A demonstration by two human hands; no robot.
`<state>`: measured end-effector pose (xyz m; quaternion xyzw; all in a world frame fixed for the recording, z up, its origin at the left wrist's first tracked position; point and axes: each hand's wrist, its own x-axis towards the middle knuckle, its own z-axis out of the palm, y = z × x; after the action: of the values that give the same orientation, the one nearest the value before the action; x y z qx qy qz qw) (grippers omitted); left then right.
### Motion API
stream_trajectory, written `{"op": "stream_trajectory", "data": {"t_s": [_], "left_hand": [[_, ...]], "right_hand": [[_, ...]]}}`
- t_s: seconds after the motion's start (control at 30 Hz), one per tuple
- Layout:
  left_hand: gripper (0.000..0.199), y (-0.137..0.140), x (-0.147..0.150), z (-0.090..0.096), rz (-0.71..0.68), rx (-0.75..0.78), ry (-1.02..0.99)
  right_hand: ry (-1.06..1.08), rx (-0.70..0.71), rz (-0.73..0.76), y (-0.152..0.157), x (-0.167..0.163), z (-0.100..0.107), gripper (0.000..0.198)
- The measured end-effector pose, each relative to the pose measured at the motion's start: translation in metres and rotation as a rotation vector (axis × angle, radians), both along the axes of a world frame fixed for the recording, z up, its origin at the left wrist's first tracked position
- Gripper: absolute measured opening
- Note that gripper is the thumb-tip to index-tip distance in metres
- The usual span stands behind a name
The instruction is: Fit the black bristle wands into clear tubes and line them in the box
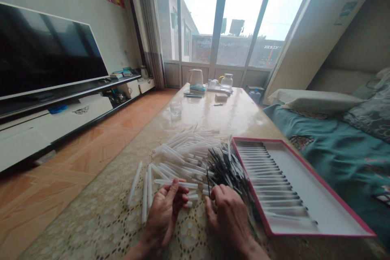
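My left hand [167, 205] is closed on a translucent white tube [189, 185], which looks like a pen barrel and points to the right. My right hand [227, 207] pinches a thin black stick [208, 180], like a pen refill, standing nearly upright. Ahead of both hands spreads a pile of white tubes [179, 148]. Several more tubes [145, 197] lie apart to the left. Beside my right hand is a bundle of black sticks [224, 166]. A pink-rimmed box [332, 191] on the right holds a row of white tubes with black ends [268, 174].
The long table wears a patterned cover [100, 215]. Farther back stand a drinking glass [176, 108], a small box [221, 97], a glass jug [226, 81] and a white kettle [196, 77]. A green-covered seat [329, 138] runs along the right.
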<state>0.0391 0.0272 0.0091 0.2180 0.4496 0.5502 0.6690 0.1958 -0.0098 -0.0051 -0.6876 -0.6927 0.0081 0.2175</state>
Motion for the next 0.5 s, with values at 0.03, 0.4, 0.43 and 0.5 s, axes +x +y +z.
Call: {"op": "stream_trajectory", "data": {"t_s": [0.03,0.4,0.43,0.5], "left_hand": [[0.015,0.000,0.000,0.000,0.009,-0.001,0.010],[0.018,0.007,-0.006,0.005,0.180,-0.023,-0.051],[0.021,0.008,-0.007,0.007,0.200,-0.032,-0.057],[0.023,0.010,-0.008,0.010,0.222,-0.047,-0.064]], "right_hand": [[0.004,0.005,-0.007,0.000,0.000,-0.001,0.011],[0.425,0.173,0.214,-0.013,0.022,0.019,0.014],[0.427,0.204,0.233,-0.014,0.021,0.019,0.013],[0.417,0.235,0.266,-0.016,0.019,0.019,0.011]]}}
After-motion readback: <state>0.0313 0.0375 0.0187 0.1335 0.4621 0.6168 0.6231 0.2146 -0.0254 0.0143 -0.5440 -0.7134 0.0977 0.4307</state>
